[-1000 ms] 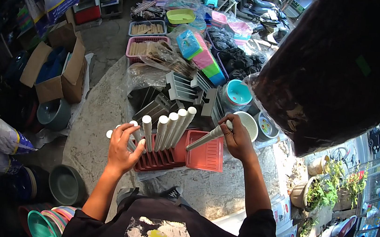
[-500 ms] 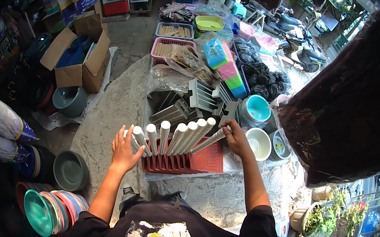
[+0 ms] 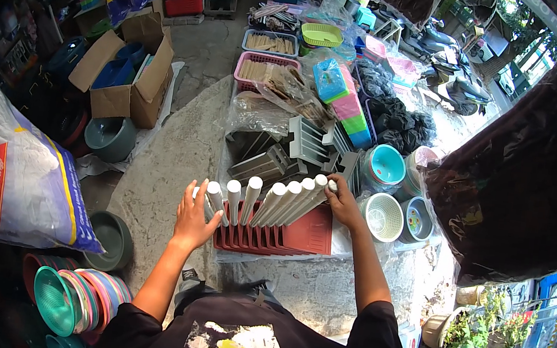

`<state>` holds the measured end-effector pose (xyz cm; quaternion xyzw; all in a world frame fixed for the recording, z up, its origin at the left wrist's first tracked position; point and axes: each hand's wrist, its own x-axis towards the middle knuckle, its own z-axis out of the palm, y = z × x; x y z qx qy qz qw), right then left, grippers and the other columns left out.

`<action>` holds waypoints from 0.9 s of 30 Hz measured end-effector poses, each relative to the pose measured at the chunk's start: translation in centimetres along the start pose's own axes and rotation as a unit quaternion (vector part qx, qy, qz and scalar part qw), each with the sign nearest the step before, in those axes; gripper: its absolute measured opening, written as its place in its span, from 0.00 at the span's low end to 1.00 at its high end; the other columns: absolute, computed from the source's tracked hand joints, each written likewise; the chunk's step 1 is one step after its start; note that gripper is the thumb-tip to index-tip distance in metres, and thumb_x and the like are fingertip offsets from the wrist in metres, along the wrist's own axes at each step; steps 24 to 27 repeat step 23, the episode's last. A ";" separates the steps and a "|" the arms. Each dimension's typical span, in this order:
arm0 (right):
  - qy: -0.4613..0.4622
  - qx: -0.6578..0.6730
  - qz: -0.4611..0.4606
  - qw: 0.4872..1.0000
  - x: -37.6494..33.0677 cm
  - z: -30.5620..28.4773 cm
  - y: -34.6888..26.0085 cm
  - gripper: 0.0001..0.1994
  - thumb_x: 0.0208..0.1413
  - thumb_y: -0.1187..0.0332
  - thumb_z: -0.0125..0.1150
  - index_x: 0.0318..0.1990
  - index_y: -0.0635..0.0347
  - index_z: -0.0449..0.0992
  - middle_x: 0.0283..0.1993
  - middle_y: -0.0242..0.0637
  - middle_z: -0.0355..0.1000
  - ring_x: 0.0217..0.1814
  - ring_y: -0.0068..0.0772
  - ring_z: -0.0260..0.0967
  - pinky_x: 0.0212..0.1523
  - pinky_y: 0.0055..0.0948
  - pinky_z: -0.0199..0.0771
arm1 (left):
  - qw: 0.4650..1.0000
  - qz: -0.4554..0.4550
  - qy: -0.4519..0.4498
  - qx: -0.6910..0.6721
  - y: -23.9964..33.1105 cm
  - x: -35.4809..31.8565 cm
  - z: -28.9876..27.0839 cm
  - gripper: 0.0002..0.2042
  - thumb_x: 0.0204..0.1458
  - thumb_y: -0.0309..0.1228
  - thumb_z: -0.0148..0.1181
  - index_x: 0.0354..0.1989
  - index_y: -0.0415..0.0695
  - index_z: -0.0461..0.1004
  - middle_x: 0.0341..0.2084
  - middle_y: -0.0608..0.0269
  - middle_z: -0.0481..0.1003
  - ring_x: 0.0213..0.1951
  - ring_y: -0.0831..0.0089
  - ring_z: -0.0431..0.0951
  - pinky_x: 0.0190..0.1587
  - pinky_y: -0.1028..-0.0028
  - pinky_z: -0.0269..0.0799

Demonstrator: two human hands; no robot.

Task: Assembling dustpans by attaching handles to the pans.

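A row of red dustpans [image 3: 306, 231] with long white handles [image 3: 250, 202] lies nested in front of me, the handles leaning up and away from their pans. At the left end my left hand [image 3: 195, 219] cups the outermost handles, its fingers along their far side and its thumb on the near side. On the right, my right hand [image 3: 344, 202] grips the top of the last dustpan's handle, which lies close beside its neighbours. Part of the left-end handles is hidden behind my left fingers.
Grey plastic racks [image 3: 306, 146] lie just beyond the dustpans. Basins and a white basket [image 3: 382, 217] stand to the right, near a large dark wrapped bundle [image 3: 519, 174]. Left are a cardboard box [image 3: 144, 90], a grey tub [image 3: 109, 241], stacked colanders [image 3: 58, 300] and a hanging plastic package [image 3: 24, 172].
My right hand has brought the rightmost handle leftward, up against the others. The package at the left reaches farther into view. My left hand stays at the left end.
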<state>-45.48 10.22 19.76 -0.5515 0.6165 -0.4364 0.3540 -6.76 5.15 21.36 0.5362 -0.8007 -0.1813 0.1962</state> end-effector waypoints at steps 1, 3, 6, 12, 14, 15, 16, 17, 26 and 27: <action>0.003 -0.009 -0.021 1.000 0.0 0.1 0.3 0.13 0.63 0.71 0.50 0.53 0.57 0.62 0.43 0.35 0.65 0.41 0.24 0.64 0.42 0.25 0.67 | 1.000 0.001 0.000 0.000 0.0 0.0 0.0 0.41 0.48 0.41 0.64 0.68 0.50 0.48 0.65 0.45 0.48 0.64 0.46 0.54 0.63 0.52 0.53; 0.005 -0.016 -0.045 0.999 0.0 0.4 0.2 0.14 0.64 0.71 0.49 0.55 0.56 0.60 0.45 0.33 0.64 0.40 0.22 0.64 0.41 0.24 0.67 | 1.000 0.002 -0.001 -0.002 -0.1 -0.1 -0.1 0.41 0.48 0.40 0.64 0.68 0.50 0.48 0.65 0.44 0.48 0.64 0.46 0.55 0.63 0.51 0.53; 0.028 0.031 -0.009 0.999 -0.4 0.9 -0.4 0.14 0.62 0.72 0.51 0.54 0.59 0.63 0.43 0.35 0.66 0.42 0.24 0.63 0.44 0.25 0.66 | 1.000 0.000 -0.004 -0.007 -0.4 -0.2 -0.2 0.41 0.48 0.40 0.65 0.68 0.50 0.48 0.65 0.44 0.48 0.64 0.45 0.55 0.63 0.52 0.54; 0.041 0.023 -0.011 0.999 -0.9 0.7 -0.1 0.16 0.61 0.72 0.51 0.56 0.58 0.63 0.44 0.36 0.67 0.43 0.24 0.64 0.45 0.25 0.66 | 1.000 0.007 0.004 -0.020 -0.2 -0.2 0.2 0.41 0.48 0.39 0.65 0.68 0.51 0.47 0.65 0.44 0.48 0.63 0.44 0.56 0.62 0.52 0.57; 0.047 -0.028 -0.045 0.997 -1.0 0.4 0.0 0.18 0.62 0.72 0.51 0.59 0.58 0.60 0.49 0.39 0.66 0.48 0.28 0.66 0.48 0.27 0.68 | 1.000 0.011 0.006 -0.019 -0.1 0.0 0.2 0.41 0.48 0.39 0.65 0.68 0.51 0.47 0.65 0.44 0.48 0.63 0.44 0.56 0.62 0.52 0.57; 0.045 -0.027 -0.047 0.998 -1.1 0.6 -0.3 0.18 0.62 0.72 0.51 0.59 0.58 0.60 0.49 0.39 0.66 0.48 0.28 0.66 0.48 0.27 0.68 | 1.000 0.010 0.009 -0.017 -0.2 -0.1 0.2 0.41 0.48 0.39 0.65 0.68 0.51 0.47 0.65 0.43 0.48 0.63 0.44 0.56 0.61 0.52 0.58; 0.085 -0.072 -0.066 0.992 -1.5 0.7 -0.7 0.21 0.60 0.71 0.54 0.60 0.57 0.60 0.49 0.43 0.66 0.51 0.37 0.66 0.50 0.31 0.67 | 1.000 0.008 0.011 -0.015 -0.2 -0.1 0.3 0.41 0.48 0.39 0.65 0.68 0.51 0.47 0.65 0.43 0.48 0.63 0.44 0.56 0.61 0.52 0.58; 0.125 -0.117 -0.085 0.982 -1.9 0.8 -1.1 0.24 0.58 0.69 0.57 0.61 0.56 0.61 0.50 0.47 0.66 0.53 0.45 0.66 0.52 0.34 0.66 | 1.000 0.005 0.009 -0.015 -0.2 -0.2 0.4 0.42 0.48 0.39 0.65 0.69 0.51 0.45 0.65 0.43 0.47 0.64 0.43 0.55 0.62 0.53 0.58; 0.355 -0.334 -0.115 0.866 -4.6 5.4 -3.3 0.32 0.51 0.68 0.64 0.62 0.62 0.58 0.58 0.55 0.59 0.60 0.57 0.58 0.58 0.48 0.61 | 0.995 -0.030 0.043 -0.081 -2.6 -3.1 1.1 0.47 0.48 0.39 0.65 0.71 0.51 0.37 0.68 0.41 0.39 0.68 0.42 0.45 0.66 0.52 0.50; 0.355 -0.334 -0.115 0.866 -4.6 5.4 -3.3 0.32 0.51 0.68 0.64 0.62 0.62 0.58 0.58 0.55 0.59 0.60 0.57 0.58 0.58 0.48 0.61 | 0.995 -0.030 0.043 -0.081 -2.6 -3.1 1.1 0.47 0.48 0.39 0.65 0.71 0.51 0.37 0.68 0.41 0.39 0.68 0.42 0.45 0.66 0.52 0.50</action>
